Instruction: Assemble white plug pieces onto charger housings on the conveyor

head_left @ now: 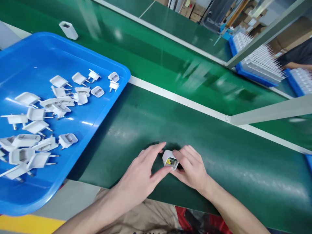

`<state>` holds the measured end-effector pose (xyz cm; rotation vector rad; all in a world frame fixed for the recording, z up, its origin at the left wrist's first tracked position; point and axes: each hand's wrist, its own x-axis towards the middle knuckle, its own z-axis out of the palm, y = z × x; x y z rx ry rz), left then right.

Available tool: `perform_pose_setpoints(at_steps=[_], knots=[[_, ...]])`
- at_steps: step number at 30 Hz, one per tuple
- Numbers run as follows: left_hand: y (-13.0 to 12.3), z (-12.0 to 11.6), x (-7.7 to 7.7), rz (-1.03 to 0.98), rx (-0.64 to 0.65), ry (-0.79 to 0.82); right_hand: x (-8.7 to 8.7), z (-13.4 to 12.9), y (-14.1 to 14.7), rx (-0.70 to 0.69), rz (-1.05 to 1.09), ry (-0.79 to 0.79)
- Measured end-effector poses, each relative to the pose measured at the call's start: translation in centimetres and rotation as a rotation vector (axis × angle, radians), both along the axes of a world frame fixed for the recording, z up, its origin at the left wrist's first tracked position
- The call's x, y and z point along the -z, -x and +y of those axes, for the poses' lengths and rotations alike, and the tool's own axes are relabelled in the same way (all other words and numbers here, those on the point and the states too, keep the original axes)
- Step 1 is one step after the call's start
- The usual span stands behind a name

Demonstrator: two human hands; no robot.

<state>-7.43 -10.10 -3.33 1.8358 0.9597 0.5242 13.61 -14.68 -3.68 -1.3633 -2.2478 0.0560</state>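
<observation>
Between my hands is a white charger housing (pixel 167 154), its open end facing me, with a circuit board and a yellow part showing inside. My right hand (pixel 192 167) grips it from the right, thumb below and fingers on top. Beside it on the left is my left hand (pixel 143 169), fingers spread apart and the thumb tip at the housing's lower edge. To the left, a blue tray (pixel 102 113) holds several white plug caps (pixel 68 139) with metal pins, lying loose in a heap.
Past the tray, a white empty housing (pixel 68 30) lies on the green conveyor belt (pixel 151 68). A white metal rail (pixel 175 97) and a post (pixel 270 110) border the green work surface (pixel 234 162). At the far right, blue trays of upright white plugs (pixel 260 58) stand near another person's arm (pixel 298 65).
</observation>
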Motion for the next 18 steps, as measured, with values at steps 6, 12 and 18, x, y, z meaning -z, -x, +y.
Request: perform_pose_setpoints(at_steps=[6, 12, 18], knots=[[-0.7, 1.3, -0.1, -0.195, 0.053, 0.271, -0.6, -0.6, -0.1, -0.008, 0.301, 0.108], [-0.5, 1.1, 0.2, -0.199, 0.023, 0.327, -1.4, -1.5, -0.1, -0.041, 0.366, 0.043], [-0.7, 0.4, 0.5, -0.128, 0.073, 0.045, -1.6, -2.0, 0.1, 0.059, 0.285, 0.028]])
